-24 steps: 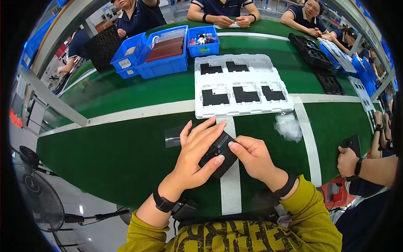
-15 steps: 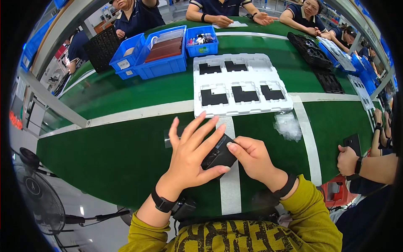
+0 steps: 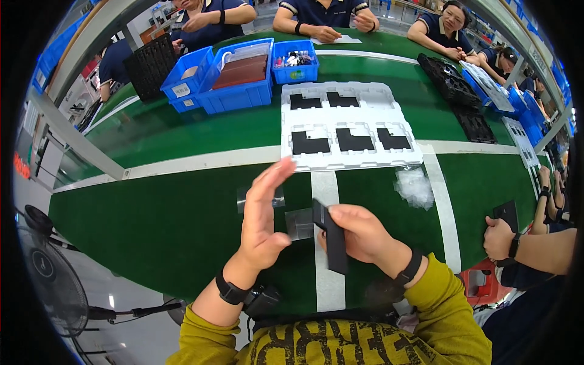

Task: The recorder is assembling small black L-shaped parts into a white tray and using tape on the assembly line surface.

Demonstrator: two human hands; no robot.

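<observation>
Head view: right hand [image 3: 359, 234] fingers pinch a black part [image 3: 333, 240] on edge, near the table's [image 3: 152, 201] near side. Left hand [image 3: 263, 219], just left, open with fingers pressed together, holding nothing. White tray [image 3: 350, 125] lies farther off.

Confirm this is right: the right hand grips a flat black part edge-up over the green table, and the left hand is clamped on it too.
Not quite. In the head view the right hand does grip the flat black part edge-up over the green table, but the left hand is open with fingers spread, lifted clear of the part and holding nothing.
</observation>
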